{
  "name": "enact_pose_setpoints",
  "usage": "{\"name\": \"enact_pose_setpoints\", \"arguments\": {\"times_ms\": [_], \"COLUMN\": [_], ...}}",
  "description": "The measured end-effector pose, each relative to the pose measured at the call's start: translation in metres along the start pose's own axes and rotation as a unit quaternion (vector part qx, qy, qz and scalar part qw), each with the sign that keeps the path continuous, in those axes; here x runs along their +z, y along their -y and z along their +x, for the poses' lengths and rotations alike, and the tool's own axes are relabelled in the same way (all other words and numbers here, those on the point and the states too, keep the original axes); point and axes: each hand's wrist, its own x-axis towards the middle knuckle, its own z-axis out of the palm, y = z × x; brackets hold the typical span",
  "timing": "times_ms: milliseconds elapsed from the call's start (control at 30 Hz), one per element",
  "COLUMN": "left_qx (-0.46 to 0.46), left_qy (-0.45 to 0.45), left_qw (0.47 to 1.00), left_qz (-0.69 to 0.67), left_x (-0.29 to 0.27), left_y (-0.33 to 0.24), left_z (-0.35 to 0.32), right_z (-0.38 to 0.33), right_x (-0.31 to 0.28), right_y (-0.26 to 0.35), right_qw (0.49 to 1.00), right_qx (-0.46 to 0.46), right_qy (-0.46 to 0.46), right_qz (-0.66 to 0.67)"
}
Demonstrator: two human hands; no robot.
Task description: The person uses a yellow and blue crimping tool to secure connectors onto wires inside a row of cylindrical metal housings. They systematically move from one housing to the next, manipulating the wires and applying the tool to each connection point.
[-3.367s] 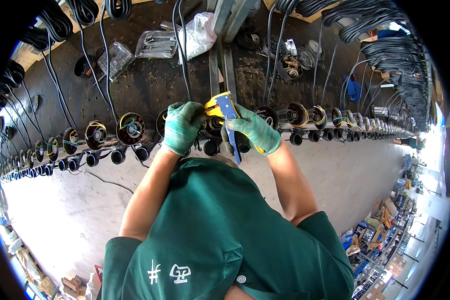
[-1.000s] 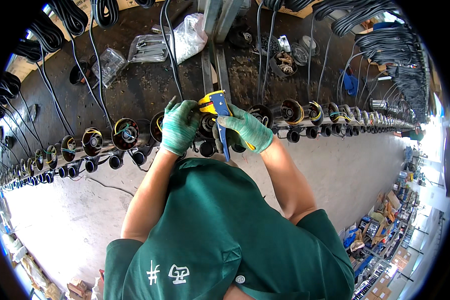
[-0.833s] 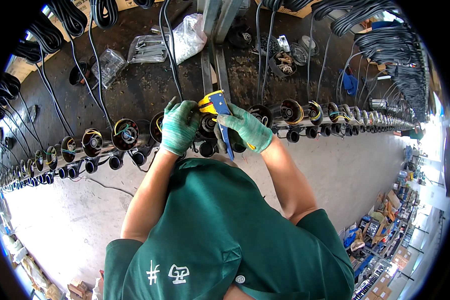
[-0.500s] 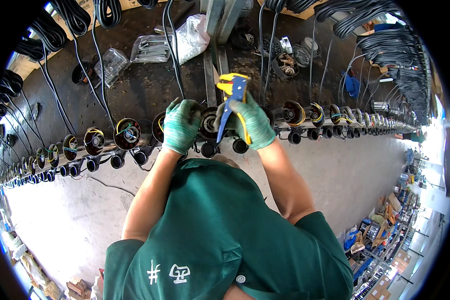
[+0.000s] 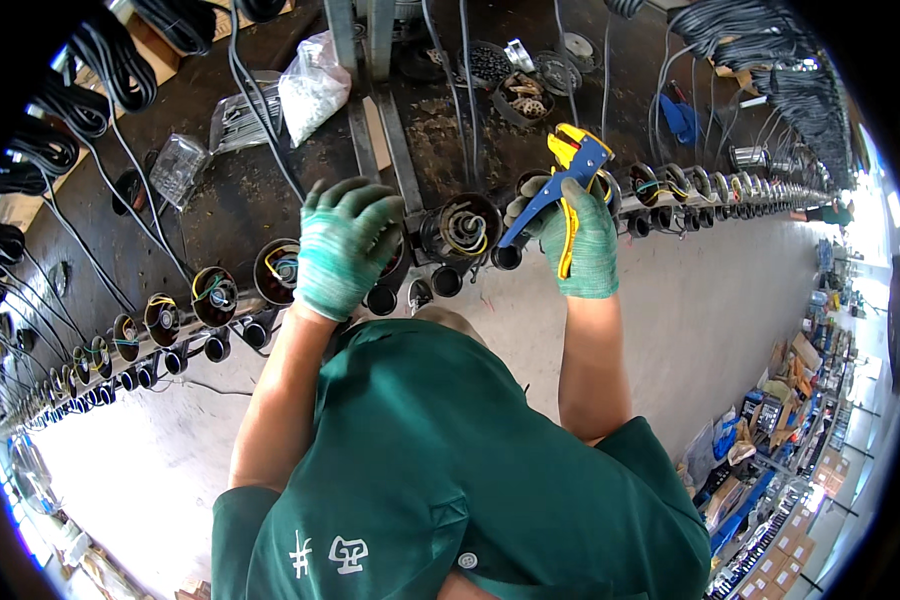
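My right hand [image 5: 582, 235], in a green knit glove, is closed round a blue and yellow wire stripper [image 5: 548, 205] whose jaws point up and away. Beside its fingers stands part of a round housing in the row. My left hand [image 5: 348, 245], gloved the same way, has its fingers apart over another housing, which it partly hides; nothing shows in it. Between my hands an open round motor housing [image 5: 462, 228] faces me, with coiled yellow and pale wires inside. To the left of my left hand sits another housing [image 5: 276, 268] with coloured wires.
Housings line the dark bench's [image 5: 270, 200] near edge, black cables rising from several. A metal post [image 5: 378, 50] stands mid-bench. Behind lie a bag of white pieces [image 5: 315, 88], a bag of metal rods [image 5: 245, 112], and a bowl of small brown parts [image 5: 523, 98]. Cable coils [image 5: 110, 60] hang at far left.
My right hand has moved right with the wire stripper, away from the left hand. My left hand's fingers have spread. The view has shifted along the bench, uncovering the housing between my hands.
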Motion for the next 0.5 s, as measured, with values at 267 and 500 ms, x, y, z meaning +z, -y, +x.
{"name": "enact_pose_setpoints", "arguments": {"times_ms": [267, 500], "left_qx": [-0.031, -0.110], "left_qy": [0.146, 0.090], "left_qw": [0.989, 0.989], "left_qz": [-0.012, 0.036], "left_x": [0.061, 0.097], "left_y": [-0.056, -0.091], "left_z": [0.021, 0.034], "right_z": [-0.027, -0.033], "right_x": [-0.032, -0.058], "right_y": [-0.006, -0.010], "right_qw": [0.999, 0.997], "right_qx": [0.011, 0.052], "right_qy": [-0.030, -0.023], "right_qz": [0.018, 0.045]}}
